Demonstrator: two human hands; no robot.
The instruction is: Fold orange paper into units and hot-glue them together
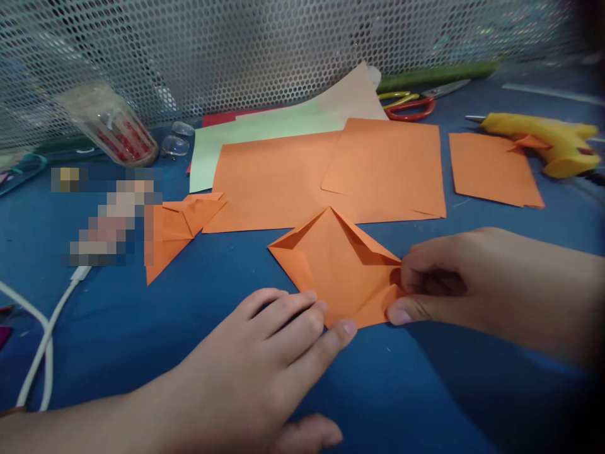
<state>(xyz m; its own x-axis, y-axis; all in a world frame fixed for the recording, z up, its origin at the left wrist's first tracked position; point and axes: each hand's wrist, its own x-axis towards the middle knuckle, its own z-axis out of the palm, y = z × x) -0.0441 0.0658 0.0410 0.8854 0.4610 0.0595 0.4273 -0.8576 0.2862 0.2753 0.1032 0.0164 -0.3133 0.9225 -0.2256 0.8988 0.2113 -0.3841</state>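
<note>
A partly folded orange paper (338,265) lies on the blue table (189,315) in front of me. My right hand (454,287) pinches its right corner between thumb and curled fingers. My left hand (283,340) rests at the paper's lower left edge, fingers curved and pressed down on it. A second folded orange piece (177,227) lies further left, apart from both hands.
Flat orange sheets (331,170) overlap a pale green sheet (227,142) behind the fold; another orange sheet (491,169) lies right. A yellow glue gun (548,142), red-handled scissors (411,107), a clear jar (111,123) and white cables (45,334) ring the area. A mesh wall (283,44) stands behind.
</note>
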